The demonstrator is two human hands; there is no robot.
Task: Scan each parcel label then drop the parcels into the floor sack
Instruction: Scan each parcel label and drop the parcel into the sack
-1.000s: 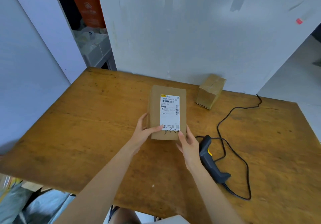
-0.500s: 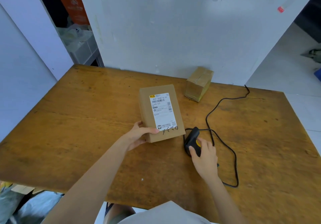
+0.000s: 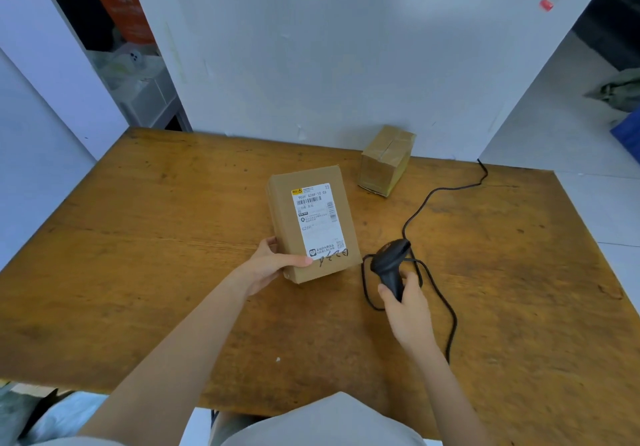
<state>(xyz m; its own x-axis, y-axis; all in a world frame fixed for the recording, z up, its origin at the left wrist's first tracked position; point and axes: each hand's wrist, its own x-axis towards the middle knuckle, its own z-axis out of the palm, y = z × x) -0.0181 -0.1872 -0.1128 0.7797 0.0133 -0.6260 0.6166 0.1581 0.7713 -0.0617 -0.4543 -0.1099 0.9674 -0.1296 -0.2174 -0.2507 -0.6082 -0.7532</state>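
A flat brown cardboard parcel (image 3: 287,224) lies on the wooden table (image 3: 138,238) with its white label (image 3: 317,220) facing up. My left hand (image 3: 270,265) grips its near left corner, thumb on top. My right hand (image 3: 403,303) is closed around the handle of a black corded barcode scanner (image 3: 391,260), lifted off the table to the right of the parcel, its head toward the parcel. A second, smaller taped parcel (image 3: 386,160) stands at the back of the table against the wall.
The scanner's black cable (image 3: 436,193) loops across the table's right half and runs to the back edge. A pale sack or bag (image 3: 65,418) shows on the floor below the table's near left edge. A white wall rises directly behind the table.
My right hand left the parcel, reached the scanner and picked it up off the table. My left hand kept hold of the parcel, which turned slightly.
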